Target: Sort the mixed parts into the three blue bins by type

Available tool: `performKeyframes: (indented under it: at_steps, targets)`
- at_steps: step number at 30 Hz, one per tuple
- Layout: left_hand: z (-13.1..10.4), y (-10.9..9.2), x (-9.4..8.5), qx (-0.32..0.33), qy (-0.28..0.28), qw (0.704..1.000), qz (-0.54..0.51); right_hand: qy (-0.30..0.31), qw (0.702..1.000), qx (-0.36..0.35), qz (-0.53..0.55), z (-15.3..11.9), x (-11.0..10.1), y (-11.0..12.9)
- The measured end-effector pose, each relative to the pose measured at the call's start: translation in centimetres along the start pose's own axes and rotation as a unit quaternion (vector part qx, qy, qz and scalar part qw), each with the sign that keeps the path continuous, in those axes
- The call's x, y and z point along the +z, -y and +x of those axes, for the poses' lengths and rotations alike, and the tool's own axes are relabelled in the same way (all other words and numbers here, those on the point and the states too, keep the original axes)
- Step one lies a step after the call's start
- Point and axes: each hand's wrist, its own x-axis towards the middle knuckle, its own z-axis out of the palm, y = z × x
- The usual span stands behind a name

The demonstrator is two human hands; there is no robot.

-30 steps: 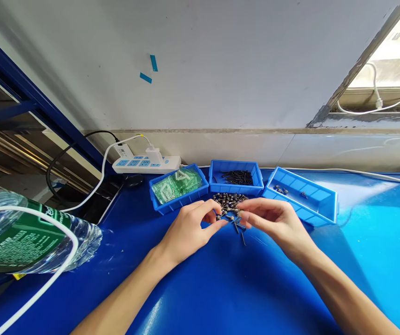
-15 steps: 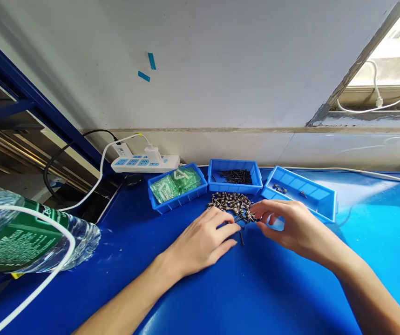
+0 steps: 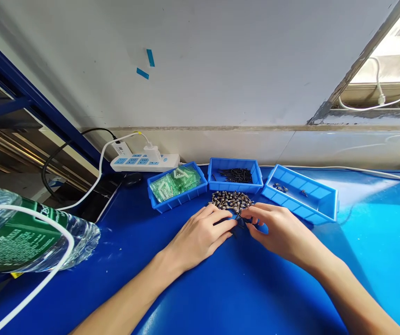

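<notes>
A pile of small screws (image 3: 230, 201), metallic with dark shanks, lies on the blue tabletop between my hands. My left hand (image 3: 203, 231) rests at the pile's near left edge, palm down, fingers a little apart; its underside is hidden. From the right, my right hand (image 3: 274, 225) reaches in with thumb and fingers pinched close to a long black screw (image 3: 239, 217) at the pile's near edge. Behind the pile, a blue bin (image 3: 235, 188) contains many black screws (image 3: 237, 175). Another blue bin (image 3: 316, 215), at the right, has several small screws (image 3: 281, 187) in it.
To the left, a blue bin (image 3: 179, 202) contains green-printed packets (image 3: 175, 183). A power strip (image 3: 145, 162) with plugs and cables sits against the wall. A large water bottle (image 3: 21, 235) lies at the left, with a white cable (image 3: 51, 274) crossing before it.
My right hand has moved left and slightly nearer, closer to my left hand. My left hand has shifted slightly left. The loose black screw near my left thumb is now mostly hidden.
</notes>
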Motion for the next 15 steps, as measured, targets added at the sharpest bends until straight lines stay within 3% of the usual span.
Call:
performKeyframes:
  at_steps: [8,15]
  targets:
    - [0.0,-0.4,1.0,0.003,-0.027,0.999,-0.034,-0.024,0.998,0.008,0.066,0.3,0.4,-0.3]
    - [-0.2,0.3,0.2,-0.034,-0.023,0.997,-0.067,-0.023,0.97,0.081,0.228,0.1,-1.7,-0.2]
